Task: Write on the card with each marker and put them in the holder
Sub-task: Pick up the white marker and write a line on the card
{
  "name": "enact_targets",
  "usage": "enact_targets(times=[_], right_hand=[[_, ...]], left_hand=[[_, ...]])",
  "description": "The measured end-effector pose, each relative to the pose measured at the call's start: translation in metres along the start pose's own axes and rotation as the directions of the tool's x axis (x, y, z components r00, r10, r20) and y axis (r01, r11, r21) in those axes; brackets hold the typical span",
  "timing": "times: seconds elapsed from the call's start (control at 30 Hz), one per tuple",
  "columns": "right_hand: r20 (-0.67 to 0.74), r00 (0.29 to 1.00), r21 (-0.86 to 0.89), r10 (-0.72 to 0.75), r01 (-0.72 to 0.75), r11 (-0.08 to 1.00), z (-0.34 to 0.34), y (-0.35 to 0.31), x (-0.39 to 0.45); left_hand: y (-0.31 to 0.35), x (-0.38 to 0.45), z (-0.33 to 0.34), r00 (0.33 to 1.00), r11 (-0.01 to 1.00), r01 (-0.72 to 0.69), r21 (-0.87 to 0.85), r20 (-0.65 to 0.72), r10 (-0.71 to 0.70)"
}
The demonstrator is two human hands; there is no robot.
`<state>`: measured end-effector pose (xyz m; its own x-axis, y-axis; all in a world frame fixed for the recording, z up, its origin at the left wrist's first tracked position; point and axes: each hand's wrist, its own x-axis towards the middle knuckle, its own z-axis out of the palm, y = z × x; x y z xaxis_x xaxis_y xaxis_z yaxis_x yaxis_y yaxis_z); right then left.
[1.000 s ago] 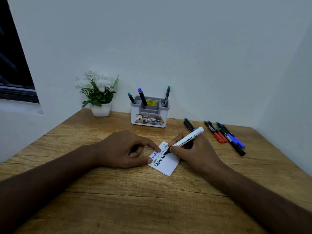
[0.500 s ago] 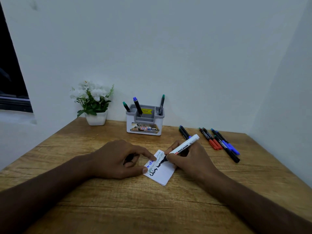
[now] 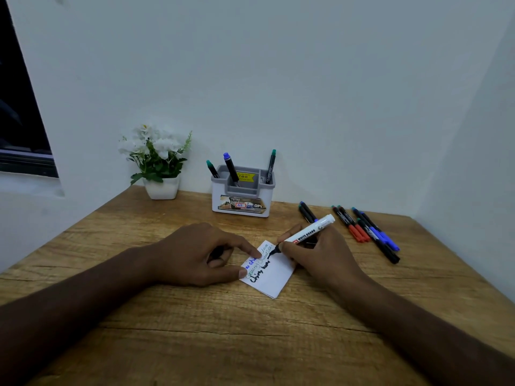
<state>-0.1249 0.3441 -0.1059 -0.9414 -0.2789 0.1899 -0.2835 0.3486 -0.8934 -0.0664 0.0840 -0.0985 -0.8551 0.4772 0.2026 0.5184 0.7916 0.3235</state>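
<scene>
**Black whiteboard marker on the card, third line going down**

I've got the right hand (image 3: 320,253) pinching the whiteboard marker (image 3: 306,232) near its tip, barrel leaning back toward the wall, nib touching the card (image 3: 274,277) at the end of a thick black line. Above that line sit a blue one and a green one. My left hand (image 3: 195,254) pins the card's left edge to the table (image 3: 139,344), forefinger and thumb pressed flat on the paper, the other fingers curled under around something dark. I'd guess the cap, but I can't tell.

The holder (image 3: 242,197) stands by the wall with three markers (image 3: 231,169) in it already. Loose markers (image 3: 370,232) lie to the right, well apart from the card.

My read: writing step, mid-task. Next calls for lifting the nib, capping, then carrying this marker forward into a free compartment.
</scene>
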Motion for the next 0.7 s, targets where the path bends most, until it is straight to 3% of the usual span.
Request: enact_targets(times=[0.7], right_hand=[[-0.024,0.999,0.047,0.035,-0.034,0.998,-0.0007,0.0052,0.0054]], left_hand=[[-0.0016,0.0005,0.0002,1.0,1.0,0.0,0.0,0.011,0.0]])
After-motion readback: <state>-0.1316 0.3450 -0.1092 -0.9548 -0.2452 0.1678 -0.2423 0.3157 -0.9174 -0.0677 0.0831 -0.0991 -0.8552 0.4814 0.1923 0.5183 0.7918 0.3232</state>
